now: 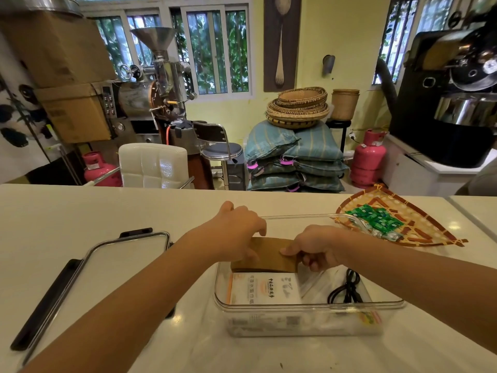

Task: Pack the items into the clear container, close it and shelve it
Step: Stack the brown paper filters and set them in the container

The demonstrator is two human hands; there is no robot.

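A clear container (pixel 309 308) stands open on the white counter in front of me. Inside lie a white tissue pack (pixel 265 289) and a coiled black cable (pixel 347 289). Both hands hold a stack of brown paper sleeves (pixel 269 258) over the container's far left part. My left hand (pixel 236 230) grips the stack's left end from above. My right hand (pixel 314 247) pinches its right end. The container's clear lid (pixel 126 254) with black clasps lies flat on the counter to the left.
A woven bamboo tray (pixel 419 230) with several green packets (pixel 376 219) sits behind the container at the right. Beyond the counter's far edge stand a white chair (pixel 153 165), a stool, stacked sacks, pink gas cylinders and roasting machines.
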